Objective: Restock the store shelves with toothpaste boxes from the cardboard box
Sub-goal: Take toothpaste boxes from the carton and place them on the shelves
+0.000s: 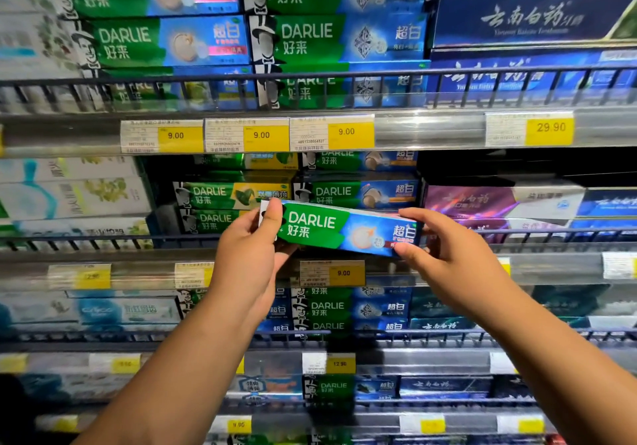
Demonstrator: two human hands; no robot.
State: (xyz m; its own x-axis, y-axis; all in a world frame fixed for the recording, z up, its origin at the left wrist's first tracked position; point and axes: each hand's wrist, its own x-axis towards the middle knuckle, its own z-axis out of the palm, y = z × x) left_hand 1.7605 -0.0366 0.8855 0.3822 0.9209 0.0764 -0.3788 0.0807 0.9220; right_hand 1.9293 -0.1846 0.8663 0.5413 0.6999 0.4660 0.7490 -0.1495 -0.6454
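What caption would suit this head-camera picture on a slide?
Left hand and right hand grip a toothpaste box by its ends before a stocked shelf.

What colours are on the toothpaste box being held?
Green and blue, white lettering: toothpaste box, head view.

Green-and-blue Darlie toothpaste box [339, 229], lengthwise, slightly tilted, before the middle shelf [103, 267].

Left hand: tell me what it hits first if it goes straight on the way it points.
Likely the green-and-yellow Darlie boxes stacked behind the left hand; depth is unclear, so the wire rail may come first.
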